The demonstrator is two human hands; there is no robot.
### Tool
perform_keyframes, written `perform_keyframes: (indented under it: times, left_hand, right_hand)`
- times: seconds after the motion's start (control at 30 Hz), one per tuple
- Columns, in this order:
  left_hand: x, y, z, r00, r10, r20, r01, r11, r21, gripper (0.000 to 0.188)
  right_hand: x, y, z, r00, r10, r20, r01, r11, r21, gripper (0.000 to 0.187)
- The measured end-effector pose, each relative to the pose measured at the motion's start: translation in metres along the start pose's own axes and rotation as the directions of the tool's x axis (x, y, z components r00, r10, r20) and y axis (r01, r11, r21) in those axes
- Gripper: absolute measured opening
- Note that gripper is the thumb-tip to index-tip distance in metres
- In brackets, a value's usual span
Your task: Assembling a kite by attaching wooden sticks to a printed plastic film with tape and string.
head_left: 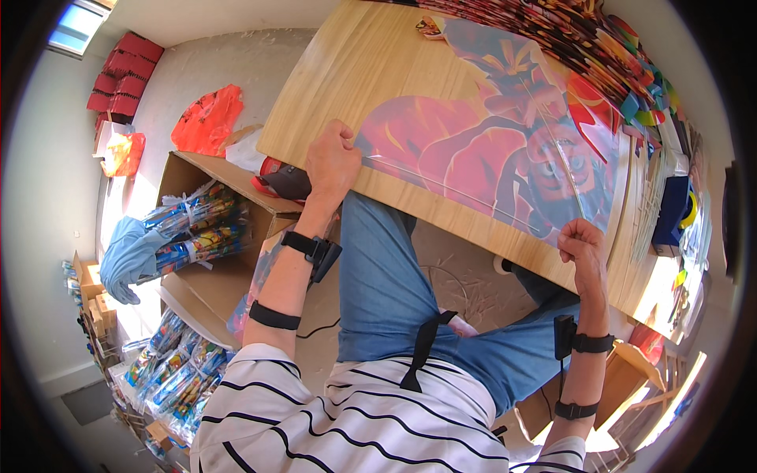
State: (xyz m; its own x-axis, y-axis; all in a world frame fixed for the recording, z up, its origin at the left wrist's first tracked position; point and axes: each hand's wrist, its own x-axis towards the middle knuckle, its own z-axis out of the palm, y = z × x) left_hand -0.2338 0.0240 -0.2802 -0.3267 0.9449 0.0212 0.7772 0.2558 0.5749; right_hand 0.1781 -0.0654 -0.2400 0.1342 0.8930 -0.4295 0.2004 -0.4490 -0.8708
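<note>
A see-through plastic sheet (473,150), printed with a red and orange cartoon figure, lies on the wooden table before me. Its left tip meets the closed fingers of my left hand (333,160), which pinch it at the table's near edge. My right hand (583,243) has its thumb and fingers pressed together at the sheet's near right corner. One thin rod (449,191) runs along the near edge of the sheet between my hands. Another thin rod (560,150) crosses the printed face and reaches down toward my right fingertips.
Stacked printed sheets (568,39) cover the far side of the wooden table (315,94). Loose thin sticks (648,197) and a dark blue box (673,213) lie at its right. On my left stands a cardboard box (213,276) with wrapped bundles (197,229); more packets (169,370) lie below.
</note>
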Motion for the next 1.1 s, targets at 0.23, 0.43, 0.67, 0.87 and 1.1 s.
perform_keyframes:
  times: [0.23, 0.43, 0.67, 0.87, 1.1]
  left_hand:
    - [0.003, -0.006, -0.003, 0.999, -0.050, 0.012, 0.050, 0.999, 0.001, 0.022]
    - [0.008, -0.012, 0.003, 1.000, -0.003, 0.023, 0.004, 1.000, -0.020, 0.023]
    - [0.016, -0.022, -0.001, 0.997, -0.008, 0.080, 0.017, 0.993, -0.118, 0.021]
    - [0.013, -0.014, 0.000, 0.997, 0.017, 0.074, -0.006, 0.988, -0.152, 0.019]
    - [0.012, -0.015, -0.002, 0.998, 0.024, 0.053, -0.018, 0.995, -0.099, 0.018]
  right_hand:
    - [0.001, 0.001, -0.001, 1.000, -0.001, 0.018, 0.001, 1.000, -0.011, 0.003]
    - [0.004, 0.009, -0.003, 0.999, 0.033, -0.011, -0.034, 0.999, -0.025, 0.001]
    - [0.015, 0.018, 0.004, 0.998, 0.054, -0.033, -0.056, 0.995, -0.088, 0.003]
    - [0.021, 0.024, 0.007, 0.994, 0.005, -0.105, -0.029, 0.973, -0.231, 0.004]
    - [0.021, 0.029, 0.014, 0.985, -0.101, -0.138, 0.042, 0.925, -0.378, 0.009]
